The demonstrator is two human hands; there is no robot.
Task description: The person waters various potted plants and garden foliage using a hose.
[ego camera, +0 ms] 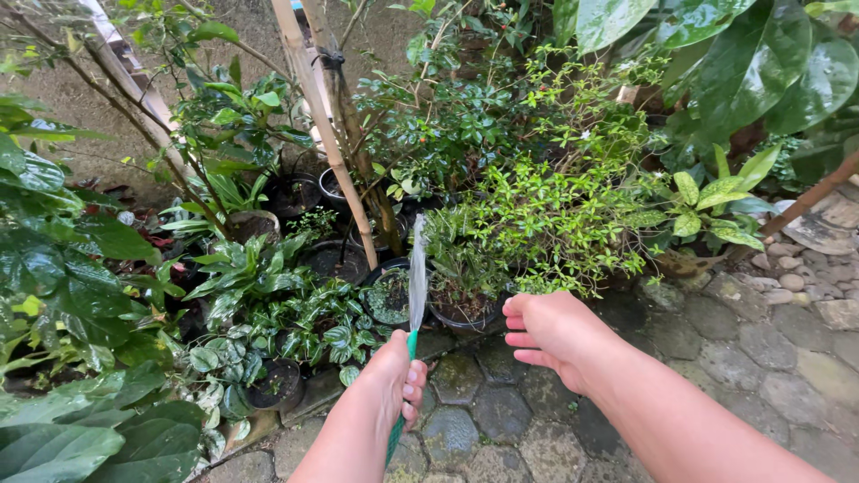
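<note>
Left hand (394,380) is fisted round one green hose (400,420), spraying water (417,273) up over the pots (391,295). Right hand (548,329) hovers beside it, fingers curled, holding nothing, above the paving (501,411).

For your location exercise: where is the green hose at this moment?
In the head view, low and centre-left, the green hose is gripped in the left hand, its water stream rising towards the black pots; the right hand is alongside.

The left hand (394,380) hides most of the green garden hose (399,420); its lower run leaves the bottom edge. Both forearms are cut off there. Leaves cover several black plastic pots (273,380).
</note>
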